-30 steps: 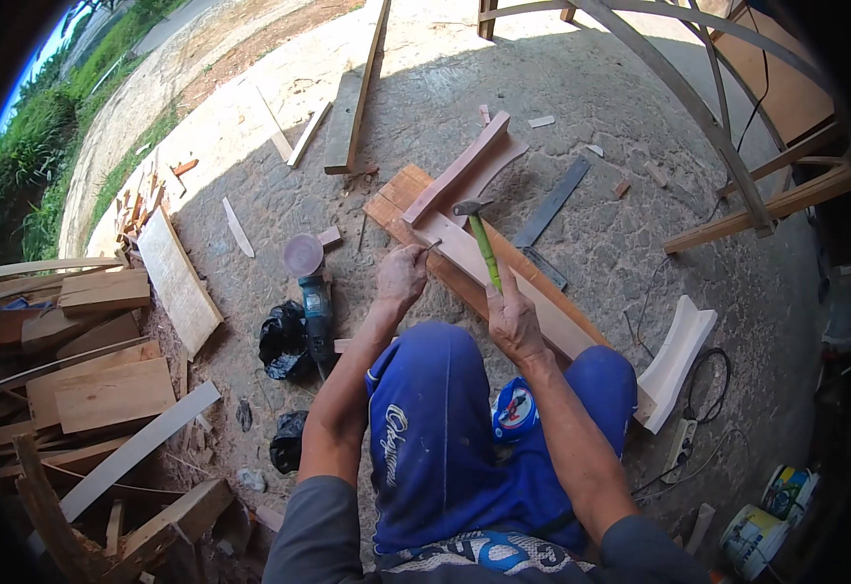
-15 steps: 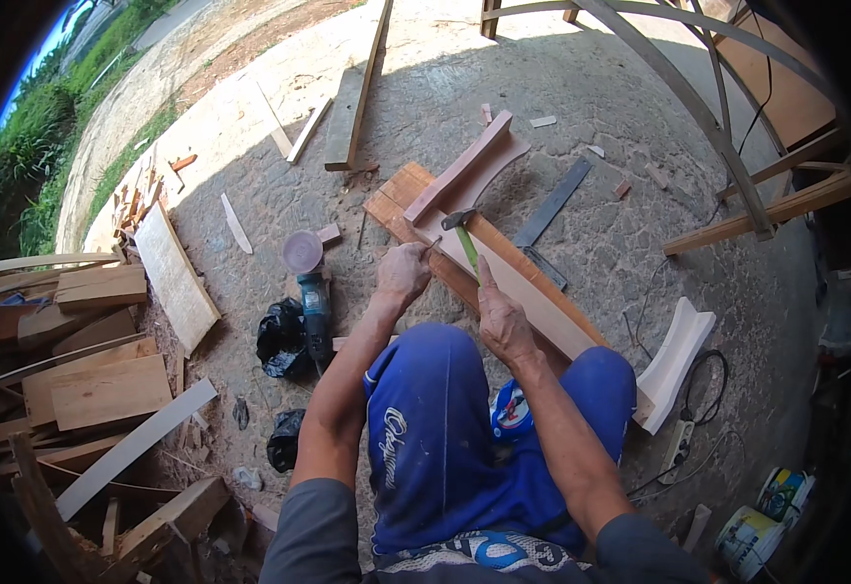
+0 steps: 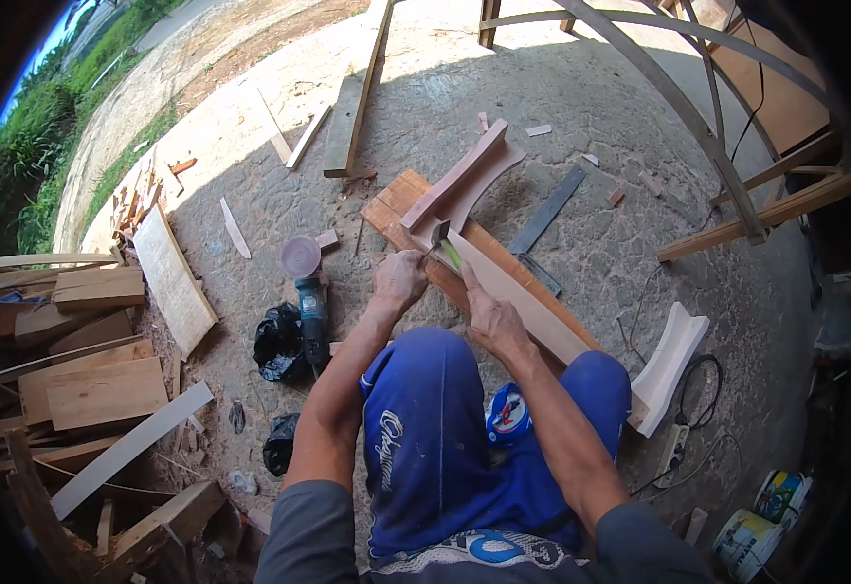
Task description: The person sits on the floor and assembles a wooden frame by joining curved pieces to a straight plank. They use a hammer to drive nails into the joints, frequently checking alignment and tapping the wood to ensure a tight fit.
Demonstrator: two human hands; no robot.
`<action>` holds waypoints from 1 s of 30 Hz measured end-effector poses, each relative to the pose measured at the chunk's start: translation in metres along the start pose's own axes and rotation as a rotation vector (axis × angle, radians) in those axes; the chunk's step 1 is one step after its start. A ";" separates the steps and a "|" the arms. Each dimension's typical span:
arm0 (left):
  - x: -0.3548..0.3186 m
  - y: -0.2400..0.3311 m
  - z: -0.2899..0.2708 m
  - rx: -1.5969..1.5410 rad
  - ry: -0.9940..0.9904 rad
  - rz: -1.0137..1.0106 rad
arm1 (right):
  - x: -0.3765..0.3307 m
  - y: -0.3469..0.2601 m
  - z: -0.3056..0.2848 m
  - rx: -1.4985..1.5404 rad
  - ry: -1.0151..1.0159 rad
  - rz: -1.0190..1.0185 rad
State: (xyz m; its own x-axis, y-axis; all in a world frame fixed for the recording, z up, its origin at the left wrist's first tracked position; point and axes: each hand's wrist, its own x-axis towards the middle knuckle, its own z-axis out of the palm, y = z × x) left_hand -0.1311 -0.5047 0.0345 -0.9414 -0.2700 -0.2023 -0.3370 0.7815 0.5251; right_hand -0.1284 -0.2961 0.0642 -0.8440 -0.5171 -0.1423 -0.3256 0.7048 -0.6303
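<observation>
My right hand point(image 3: 491, 321) grips a hammer by its green handle point(image 3: 452, 255). The dark hammer head point(image 3: 439, 234) hangs just above the near end of a long pale board point(image 3: 527, 302). That board lies on an orange-brown plank point(image 3: 396, 200) on the stone ground. My left hand point(image 3: 401, 280) rests at the board's end right under the hammer head, fingers curled; anything pinched in them is too small to see. A curved reddish wood piece point(image 3: 464, 180) lies across the plank's far end. I squat over this in blue shorts.
An angle grinder point(image 3: 310, 292) lies left of my left hand, next to black bags point(image 3: 277, 341). A steel square point(image 3: 547, 219), a curved pale wood piece point(image 3: 673, 360), a power strip point(image 3: 673, 448) and paint cans point(image 3: 766, 521) lie to the right. Stacked boards point(image 3: 94, 380) fill the left side.
The hammer head has come down and to the left, toward my left hand at the board's end. My left hand has stayed in place.
</observation>
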 end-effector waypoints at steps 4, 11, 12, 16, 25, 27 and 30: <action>0.001 -0.004 -0.002 0.034 -0.035 -0.016 | -0.015 -0.045 -0.042 0.099 0.275 -0.194; 0.001 0.003 0.004 -0.006 -0.057 -0.024 | -0.015 -0.005 -0.015 0.024 0.271 -0.170; -0.007 0.001 0.013 0.014 -0.089 0.001 | -0.011 0.013 -0.001 -0.042 0.002 0.125; 0.002 -0.009 -0.001 -0.002 -0.011 -0.046 | -0.010 -0.050 -0.039 -0.031 0.314 -0.312; 0.001 0.003 -0.004 0.144 -0.023 0.024 | -0.019 -0.004 -0.003 -0.149 -0.061 0.030; 0.009 -0.037 0.014 -0.203 0.027 0.057 | -0.007 -0.014 -0.008 -0.108 -0.094 0.105; 0.008 -0.043 0.027 -0.838 -0.208 -0.257 | -0.014 0.005 0.008 -0.008 0.025 0.084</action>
State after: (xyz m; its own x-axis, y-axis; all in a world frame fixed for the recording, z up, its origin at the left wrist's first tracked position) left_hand -0.1235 -0.5247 -0.0118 -0.8406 -0.2089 -0.4997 -0.5151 0.0230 0.8568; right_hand -0.1148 -0.2887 0.0570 -0.8785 -0.4444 -0.1753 -0.2569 0.7489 -0.6109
